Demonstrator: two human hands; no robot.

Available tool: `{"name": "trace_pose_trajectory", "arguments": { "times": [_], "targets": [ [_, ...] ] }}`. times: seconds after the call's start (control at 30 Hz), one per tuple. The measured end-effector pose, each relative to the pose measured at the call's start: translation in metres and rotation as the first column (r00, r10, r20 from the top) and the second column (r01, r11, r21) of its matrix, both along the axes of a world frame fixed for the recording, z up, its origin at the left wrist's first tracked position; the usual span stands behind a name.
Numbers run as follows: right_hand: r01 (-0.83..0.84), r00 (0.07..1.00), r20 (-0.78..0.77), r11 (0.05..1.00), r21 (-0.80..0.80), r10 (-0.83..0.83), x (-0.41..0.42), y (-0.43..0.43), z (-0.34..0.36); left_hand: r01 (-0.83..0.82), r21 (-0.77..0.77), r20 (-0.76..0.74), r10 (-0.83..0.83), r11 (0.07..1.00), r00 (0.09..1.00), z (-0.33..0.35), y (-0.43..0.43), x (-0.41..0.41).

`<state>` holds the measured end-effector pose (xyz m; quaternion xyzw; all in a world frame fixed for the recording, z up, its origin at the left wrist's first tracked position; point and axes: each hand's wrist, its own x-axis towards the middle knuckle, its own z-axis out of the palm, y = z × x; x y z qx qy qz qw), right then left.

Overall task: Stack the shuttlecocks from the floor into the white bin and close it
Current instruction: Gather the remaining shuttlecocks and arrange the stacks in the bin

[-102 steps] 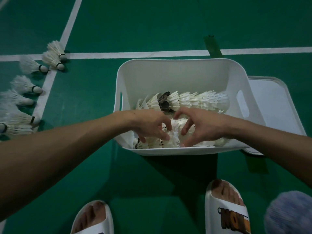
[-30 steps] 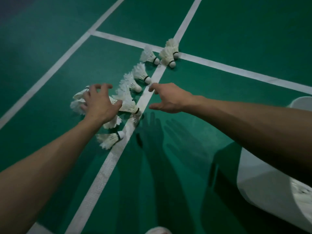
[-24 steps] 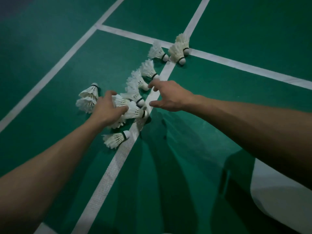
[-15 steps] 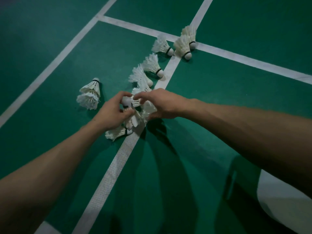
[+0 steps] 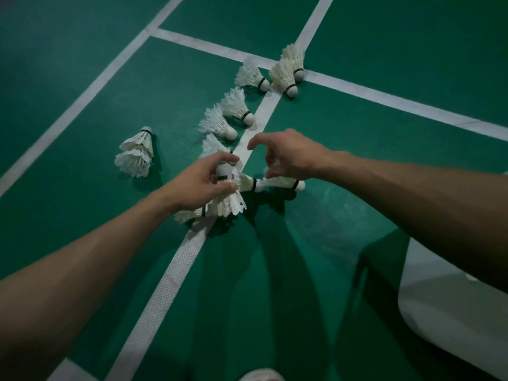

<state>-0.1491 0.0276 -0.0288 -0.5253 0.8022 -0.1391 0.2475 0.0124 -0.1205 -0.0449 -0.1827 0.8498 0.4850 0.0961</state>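
White feather shuttlecocks lie scattered on the green court floor along a white line. My left hand [image 5: 204, 184] grips a short stack of shuttlecocks [image 5: 229, 198] by its cork end. My right hand [image 5: 286, 156] holds the feathers of another shuttlecock [image 5: 283, 183], whose cork points right. Two lone shuttlecocks [image 5: 217, 123] lie just beyond my hands and three more [image 5: 283, 74] lie farther up by the line crossing. A small upright stack [image 5: 136, 154] stands to the left. The white bin [image 5: 450, 303] shows only as a corner at the lower right, its inside hidden.
White court lines [image 5: 170, 273] cross the green floor. A white slipper toe [image 5: 262, 375] shows at the bottom edge. My forearms reach in from the lower left and the right.
Both hands left the bin and swung left to the floor pile. My left hand gathered shuttlecocks into a stack, and my right hand closed on one and pulled it right.
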Motion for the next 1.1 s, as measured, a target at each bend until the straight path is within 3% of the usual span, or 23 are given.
{"name": "trace_pose_trajectory", "arguments": {
  "times": [0.27, 0.43, 0.6, 0.83, 1.1],
  "targets": [
    [0.056, 0.998, -0.042, 0.998, -0.002, -0.056, -0.01, 0.044, 0.034, -0.015, 0.044, -0.06, 0.018, 0.999, 0.998, 0.026, 0.028, -0.009],
    [0.185, 0.978, -0.075, 0.977, -0.103, -0.193, -0.015, 0.088, 0.062, 0.022, -0.047, -0.109, -0.027, 0.999, 0.994, 0.048, 0.053, -0.017],
    [0.295, 0.944, -0.09, 0.933, -0.205, -0.318, -0.012, 0.134, 0.089, 0.016, 0.042, -0.149, -0.009, 0.999, 0.989, 0.075, 0.09, -0.03],
    [0.482, 0.87, 0.091, 0.797, -0.365, -0.485, 0.009, 0.198, 0.128, 0.097, 0.046, -0.23, -0.084, 0.994, 0.97, 0.12, 0.16, -0.04],
    [0.52, 0.846, 0.095, 0.775, -0.359, -0.524, 0.02, 0.274, 0.154, 0.239, -0.042, -0.258, -0.242, 0.97, 0.935, 0.162, 0.234, -0.056]
  ]
}}
